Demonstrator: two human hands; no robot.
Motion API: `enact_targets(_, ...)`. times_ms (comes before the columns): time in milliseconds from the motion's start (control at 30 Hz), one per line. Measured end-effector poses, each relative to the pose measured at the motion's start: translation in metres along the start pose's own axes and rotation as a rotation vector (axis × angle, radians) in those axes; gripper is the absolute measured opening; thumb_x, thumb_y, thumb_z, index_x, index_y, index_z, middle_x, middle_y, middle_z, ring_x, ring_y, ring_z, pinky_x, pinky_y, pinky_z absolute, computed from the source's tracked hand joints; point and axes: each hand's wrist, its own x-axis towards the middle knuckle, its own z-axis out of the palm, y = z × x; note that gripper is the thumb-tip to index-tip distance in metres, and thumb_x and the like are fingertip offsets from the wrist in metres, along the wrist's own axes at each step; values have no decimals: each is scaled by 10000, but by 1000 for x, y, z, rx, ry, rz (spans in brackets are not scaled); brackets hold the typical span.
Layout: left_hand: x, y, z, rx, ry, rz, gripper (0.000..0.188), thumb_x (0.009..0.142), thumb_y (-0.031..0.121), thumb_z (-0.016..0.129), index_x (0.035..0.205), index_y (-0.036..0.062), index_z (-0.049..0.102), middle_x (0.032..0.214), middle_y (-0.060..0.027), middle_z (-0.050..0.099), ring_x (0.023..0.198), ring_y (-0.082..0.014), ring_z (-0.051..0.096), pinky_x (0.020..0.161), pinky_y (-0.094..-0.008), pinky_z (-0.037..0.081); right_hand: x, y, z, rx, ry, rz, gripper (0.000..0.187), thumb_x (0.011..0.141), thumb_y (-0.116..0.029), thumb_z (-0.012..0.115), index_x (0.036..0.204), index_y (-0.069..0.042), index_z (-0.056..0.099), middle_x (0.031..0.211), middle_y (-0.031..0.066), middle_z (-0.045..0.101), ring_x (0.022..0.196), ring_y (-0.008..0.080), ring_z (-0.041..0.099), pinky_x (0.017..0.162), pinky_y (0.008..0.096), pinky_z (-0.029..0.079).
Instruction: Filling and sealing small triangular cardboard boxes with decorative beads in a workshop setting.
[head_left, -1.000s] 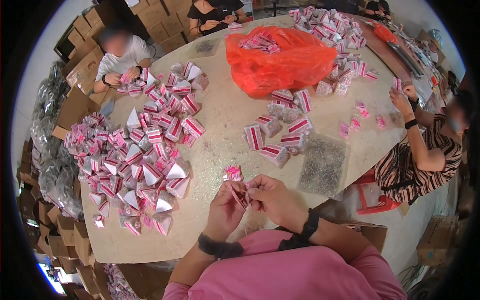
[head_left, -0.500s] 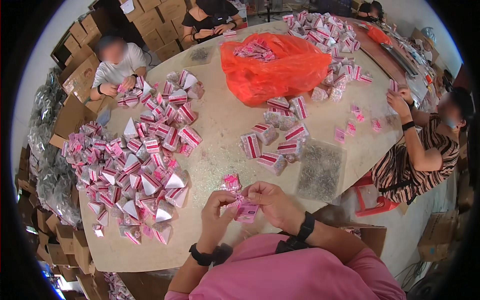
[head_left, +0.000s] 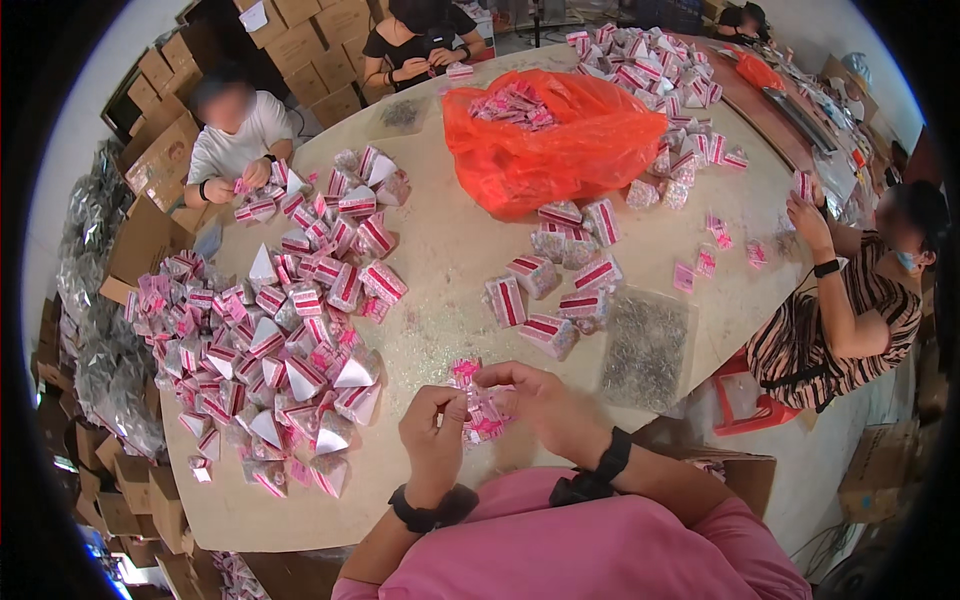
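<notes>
"Workroom: cartons stacked behind, one pale table. What's on it?"

"Left edge: a heap of wedge packs, perhaps piled there to stay aside from the hands. Toward the far edge: one red bag, mouth open, pink contents presumably easy to take. Near right edge: one shallow tray of small bits, apparently set within the right hand's reach."

"And the hands?"

"Left hand: thumb and forefinger pinched together, seemingly gripping a pink packet by its left side. Right hand: fingers bent at its right side, blurred; I cannot tell whether they grip it."

"That packet: where, and why?"

"Near edge, between both hands, before the pink shirt; likely kept close for fine fingering. Just beyond: a second packet, probably laid near to spare reaching."
</notes>
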Motion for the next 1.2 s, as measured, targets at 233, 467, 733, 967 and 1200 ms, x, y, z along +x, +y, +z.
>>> enact_targets(233, 9, 4, 4, 190, -26, 205, 58, 858, 50, 618, 827, 7, 596, 784, -44, 555, 716, -113, 514, 629, -237, 398, 13, 8, 2, -75, -4, -200, 148, 875, -96, 607, 988, -1, 593, 1061, 55, 593, 936, 102, 553, 809, 251, 460)
enact_targets(467, 20, 8, -14, 244, -255, 295, 234, 796, 114, 640, 1007, 15, 616, 1001, -108, 581, 938, -221, 558, 838, -322, 431, 18, 19, -9, 62, -147, 20, 76, 866, -55, 608, 908, 8, 611, 864, 42, 626, 805, 103, 588, 730, 242, 477)
enact_targets(733, 26, 13, -28, 146, -676, 131, 425, 805, 240, 628, 1174, 36, 583, 1188, -157, 562, 1121, -300, 519, 969, -392, 385, 9, 16, -14, 141, -276, 172, 70, 854, -68, 638, 824, -5, 640, 755, 46, 631, 687, 126, 611, 648, 254, 497)
enact_targets(967, 16, 14, -30, 495, -586, 393, 142, 769, 105, 679, 866, 28, 611, 843, -111, 602, 754, -281, 573, 643, -356, 453, 9, 26, -27, 134, -330, 270, 85, 864, -88, 619, 812, -22, 605, 768, 52, 632, 702, 125, 610, 638, 248, 486)
enact_targets(1200, 8, 7, -9, 422, -365, 9, 137, 800, 46, 651, 710, 16, 553, 615, -54, 511, 547, -141, 463, 524, -276, 380, 1, 7, -4, -357, -229, 39, 271, 860, -57, 601, 1100, -12, 486, 1010, 79, 554, 886, 120, 552, 724, 258, 478)
